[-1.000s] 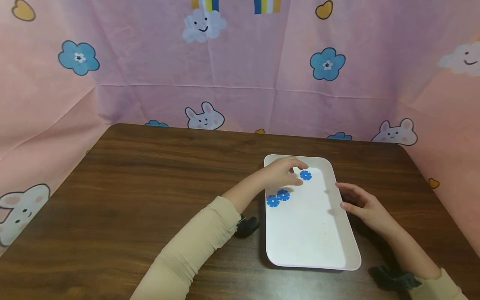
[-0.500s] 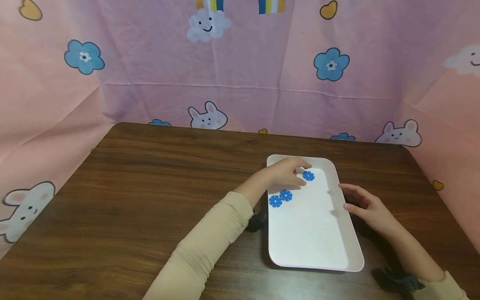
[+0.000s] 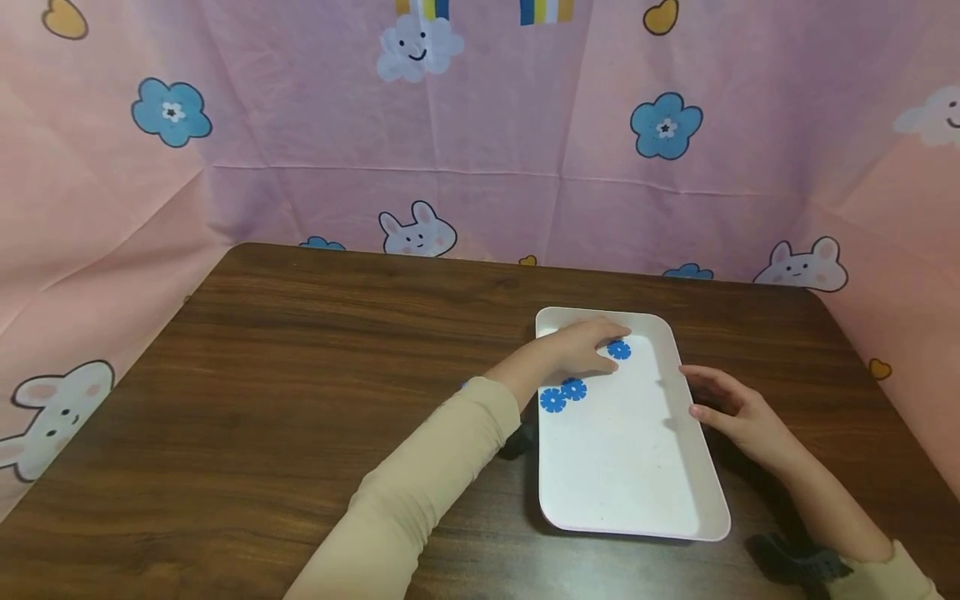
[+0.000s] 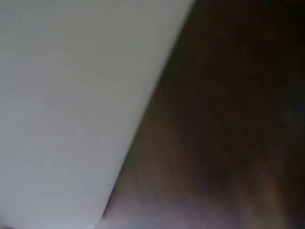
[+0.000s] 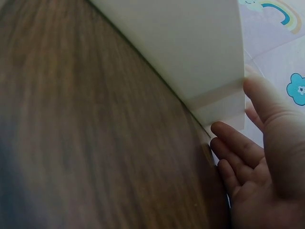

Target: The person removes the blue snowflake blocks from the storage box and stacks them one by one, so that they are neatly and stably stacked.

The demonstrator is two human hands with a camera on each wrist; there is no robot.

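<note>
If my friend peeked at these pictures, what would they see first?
Probably the white tray on the right of the dark wooden table, with three bright blue flower-shaped pieces showing inside. The left hand is over the tray's far end, and the right hand is at its right edge. Behind hangs a pink and purple cloth with bunnies and clouds.

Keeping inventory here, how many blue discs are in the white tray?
3 visible: far disc beside the left hand; middle disc and near disc at the left side of the tray. The hand may hide more.
</note>
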